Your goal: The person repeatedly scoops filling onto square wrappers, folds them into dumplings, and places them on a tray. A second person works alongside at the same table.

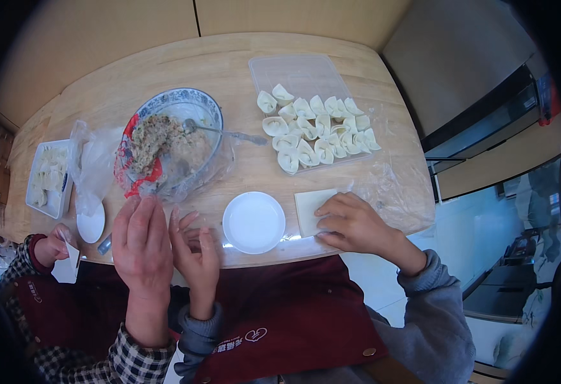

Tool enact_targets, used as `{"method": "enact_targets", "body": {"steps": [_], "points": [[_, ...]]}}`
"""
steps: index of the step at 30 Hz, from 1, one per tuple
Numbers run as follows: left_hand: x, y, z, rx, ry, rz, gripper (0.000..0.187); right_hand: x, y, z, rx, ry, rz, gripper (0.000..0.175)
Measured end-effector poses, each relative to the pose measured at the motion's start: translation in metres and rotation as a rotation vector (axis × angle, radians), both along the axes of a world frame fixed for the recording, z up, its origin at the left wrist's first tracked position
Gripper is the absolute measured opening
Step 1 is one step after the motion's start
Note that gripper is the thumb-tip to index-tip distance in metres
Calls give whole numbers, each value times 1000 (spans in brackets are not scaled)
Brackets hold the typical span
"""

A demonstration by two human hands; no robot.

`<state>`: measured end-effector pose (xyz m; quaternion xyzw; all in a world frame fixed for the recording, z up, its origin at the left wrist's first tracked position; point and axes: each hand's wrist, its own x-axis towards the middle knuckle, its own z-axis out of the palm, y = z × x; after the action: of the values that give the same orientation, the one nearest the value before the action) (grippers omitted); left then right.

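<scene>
A square stack of pale wonton wrappers [307, 205] lies near the table's front edge. My right hand [357, 223] grips its right side, fingertips curled over the sheets; whether one sheet is lifted is hidden. My left hand [198, 252] is raised at the table edge with fingers apart and nothing in it. A round white dish [254, 222] sits between my hands. Behind my left hand stands a blue-and-white bowl [203, 102] of minced filling [153, 144], with a spoon [222, 132] across its rim. Folded wontons [307, 127] stand in rows on a clear plastic tray [299, 72].
At left, a co-worker's hand [141, 240] reaches in beside my left hand; their other hand [52, 246] holds a wrapper [73, 259]. A white container [66, 201] of wontons, a plastic bag [88, 163] and a small white dish [90, 223] lie there. Plastic film [395, 187] lies at right.
</scene>
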<state>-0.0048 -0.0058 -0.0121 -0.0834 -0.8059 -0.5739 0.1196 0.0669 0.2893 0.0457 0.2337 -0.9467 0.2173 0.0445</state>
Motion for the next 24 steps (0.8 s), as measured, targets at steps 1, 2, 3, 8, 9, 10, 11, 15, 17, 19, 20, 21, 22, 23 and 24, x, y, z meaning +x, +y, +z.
{"method": "enact_targets", "body": {"steps": [1,2,3,8,9,10,11,15,17,19,20,21,22,23,24], "points": [[0,0,0,6,-12,-6,57,-1,3,-2,-55,-38,-11,14],[1,0,0,25,-9,-3,57,-2,5,-3,-113,-69,-6,12],[0,-1,0,-16,6,4,57,-3,8,-4,-174,-114,-19,10],[1,0,-2,29,11,9,56,-5,13,-2,-331,-335,-107,12],[1,0,-3,60,4,12,56,-6,13,-1,-336,-356,-120,11],[1,-1,-4,51,12,12,55,-7,13,0,-347,-373,-129,11],[2,-1,-6,59,14,12,55,-7,12,1,-351,-393,-136,10],[8,-6,-12,39,-14,-24,53,-8,10,2,-415,-439,-185,8],[12,-7,-15,50,34,-68,45,-8,10,0,-506,-510,-245,9],[18,-8,-12,69,112,-116,39,-10,10,0,-754,-559,-362,9],[20,-9,-8,-113,272,-114,32,-11,10,1,-926,-583,-413,9],[22,-10,-2,-199,314,-109,26,-13,10,2,-1077,-628,-515,8],[28,-10,7,-213,340,-134,25,-13,9,6,-1309,-669,-484,6],[32,-9,15,-230,423,-169,25,-14,6,10,-1354,-653,-462,5],[36,-8,25,-239,365,-170,26,-14,1,14,-1400,-637,-439,5]]}}
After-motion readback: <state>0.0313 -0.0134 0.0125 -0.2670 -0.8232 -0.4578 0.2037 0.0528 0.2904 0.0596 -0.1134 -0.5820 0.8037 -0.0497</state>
